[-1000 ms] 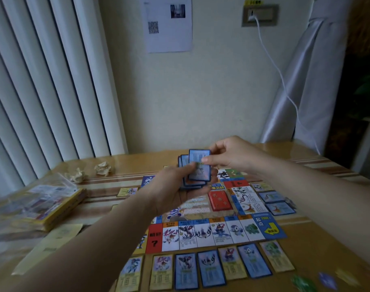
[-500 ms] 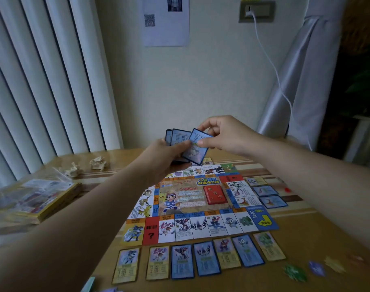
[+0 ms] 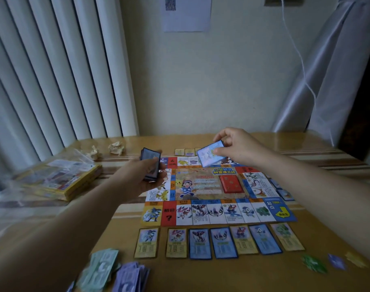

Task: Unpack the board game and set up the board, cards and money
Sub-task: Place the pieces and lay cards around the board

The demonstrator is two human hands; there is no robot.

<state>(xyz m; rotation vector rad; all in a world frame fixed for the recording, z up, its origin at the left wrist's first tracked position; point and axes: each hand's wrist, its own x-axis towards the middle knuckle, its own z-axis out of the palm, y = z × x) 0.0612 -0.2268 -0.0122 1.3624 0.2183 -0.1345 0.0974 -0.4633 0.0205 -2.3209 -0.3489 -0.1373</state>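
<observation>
The colourful game board (image 3: pixel 217 207) lies flat on the wooden table (image 3: pixel 306 277), with a red card deck (image 3: pixel 231 183) on its middle. My left hand (image 3: pixel 142 178) grips a stack of blue cards (image 3: pixel 150 165) over the board's left side. Over the board's far edge, my right hand (image 3: pixel 236 147) pinches a single blue card (image 3: pixel 209 154). A row of several property cards (image 3: pixel 222 242) lies along the board's near edge. More cards (image 3: pixel 185 152) lie beyond the far edge and others (image 3: pixel 285 193) along the right edge. Green and purple money piles (image 3: pixel 112 272) sit at the front left.
A yellow game box (image 3: pixel 62 180) with a clear plastic bag on it lies at the left. Two crumpled paper balls (image 3: pixel 116 147) sit near the back left. Small coloured tokens (image 3: pixel 335 261) lie at the front right. Vertical blinds, a wall and a curtain stand behind the table.
My hands have separated: the right one pulled a single card off the stack and moved right towards the board's far edge. The left hand lowered with the stack. The view tilted down.
</observation>
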